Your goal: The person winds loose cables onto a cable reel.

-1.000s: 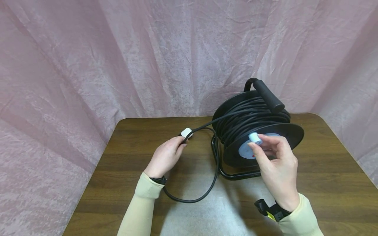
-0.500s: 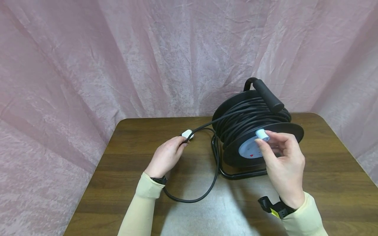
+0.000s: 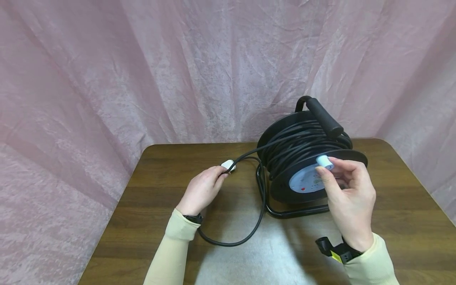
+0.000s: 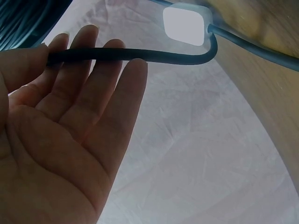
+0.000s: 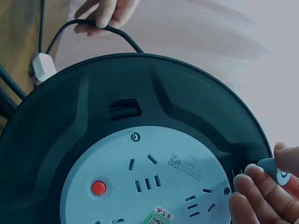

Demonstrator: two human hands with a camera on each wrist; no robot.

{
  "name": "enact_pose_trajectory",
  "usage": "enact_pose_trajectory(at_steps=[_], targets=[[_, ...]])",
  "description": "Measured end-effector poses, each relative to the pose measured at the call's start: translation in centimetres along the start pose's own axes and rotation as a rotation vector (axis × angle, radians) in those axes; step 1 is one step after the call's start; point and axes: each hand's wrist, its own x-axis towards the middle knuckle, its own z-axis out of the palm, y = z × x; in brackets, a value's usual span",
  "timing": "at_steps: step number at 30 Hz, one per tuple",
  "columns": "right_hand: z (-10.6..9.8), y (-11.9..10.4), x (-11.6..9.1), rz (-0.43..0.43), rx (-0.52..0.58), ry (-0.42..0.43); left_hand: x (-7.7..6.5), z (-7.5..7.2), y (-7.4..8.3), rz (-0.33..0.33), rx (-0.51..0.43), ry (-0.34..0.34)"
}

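A black cable reel (image 3: 299,158), wound with black cable, stands tilted at the right of the table. My right hand (image 3: 350,198) pinches its small pale winding knob (image 3: 323,161) between thumb and index finger, beside the socket panel (image 5: 168,186) with a red button (image 5: 98,188). Off to the reel's left, my left hand (image 3: 203,188) holds the run of cable (image 4: 163,57) leading to the drum, thumb on one side and fingers on the other. Just beyond those fingertips lies a white plug (image 3: 228,165), with a cable leaving it.
Slack cable makes a loop (image 3: 231,244) on the wooden table (image 3: 160,194) between the hands. A black tube stand (image 3: 295,213) supports the reel, and its padded handle (image 3: 324,118) rises above the drum. Pink curtains (image 3: 199,71) hang behind the table.
My right hand has moved right and slightly up with the knob, uncovering more of the socket panel. The left hand keeps its hold on the cable at nearly the same spot.
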Motion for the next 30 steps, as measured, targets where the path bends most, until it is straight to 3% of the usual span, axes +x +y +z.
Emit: enact_pose_trajectory(at_steps=[19, 30], targets=[[-0.56, 0.86, 0.4, 0.01, 0.076, 0.054, -0.08, 0.09, 0.01, -0.005, 0.016, -0.015], [-0.57, 0.1, 0.69, 0.032, 0.1, 0.051, -0.05, 0.11, 0.1, -0.018, 0.029, -0.019]])
